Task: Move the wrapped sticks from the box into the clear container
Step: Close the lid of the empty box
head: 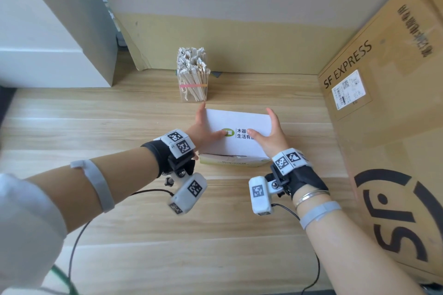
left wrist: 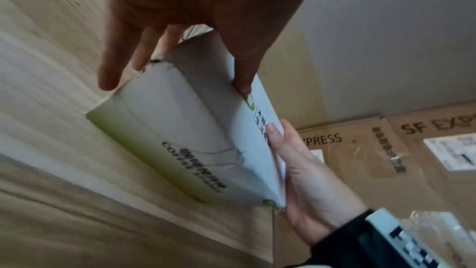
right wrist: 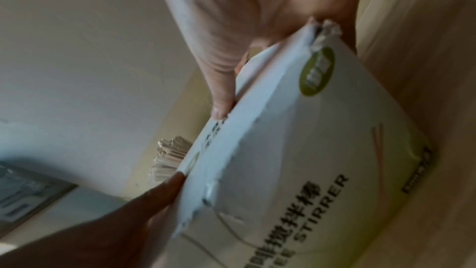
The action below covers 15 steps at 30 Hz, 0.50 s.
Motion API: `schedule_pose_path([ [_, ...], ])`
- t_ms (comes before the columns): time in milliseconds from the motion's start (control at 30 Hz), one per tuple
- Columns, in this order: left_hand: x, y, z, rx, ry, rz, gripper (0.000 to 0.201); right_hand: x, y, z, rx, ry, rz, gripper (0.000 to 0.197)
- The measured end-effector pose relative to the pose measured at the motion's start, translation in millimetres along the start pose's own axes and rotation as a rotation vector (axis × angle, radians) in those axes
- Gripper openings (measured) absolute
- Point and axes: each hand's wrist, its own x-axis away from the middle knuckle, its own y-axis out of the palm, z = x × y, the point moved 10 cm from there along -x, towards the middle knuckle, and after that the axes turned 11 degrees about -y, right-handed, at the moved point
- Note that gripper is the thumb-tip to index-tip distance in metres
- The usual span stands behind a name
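A white box with green trim and a "coffee stirrer" print lies on the wooden table, its lid down. My left hand holds its left end, thumb on the lid and fingers down the side. At the box's right end my right hand holds it the same way, thumb on the lid. Just behind the box stands the clear container, packed with paper-wrapped sticks that rise above its rim. No sticks show in the box.
A large SF Express carton walls off the right side. A white and grey cabinet stands at the back left. A cardboard sheet leans on the wall behind the container. Cables trail over the table near me.
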Motion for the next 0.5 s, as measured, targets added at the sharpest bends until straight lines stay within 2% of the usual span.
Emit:
schedule_pose_path([
  [233, -7.1, 0.0, 3.9, 0.048, 0.009, 0.06, 0.098, -6.4, -1.8, 3.5, 0.105, 0.031, -0.013, 0.089],
  [367, -9.3, -6.2, 26.4, 0.107, 0.121, 0.053, 0.08, -15.6, -28.5, 0.4, 0.103, 0.055, 0.101, 0.084],
  [500, -16.2, -10.9, 51.6, 0.226, 0.18, 0.057, 0.069, -39.8, -49.5, -11.3, 0.109, 0.022, 0.128, 0.083],
])
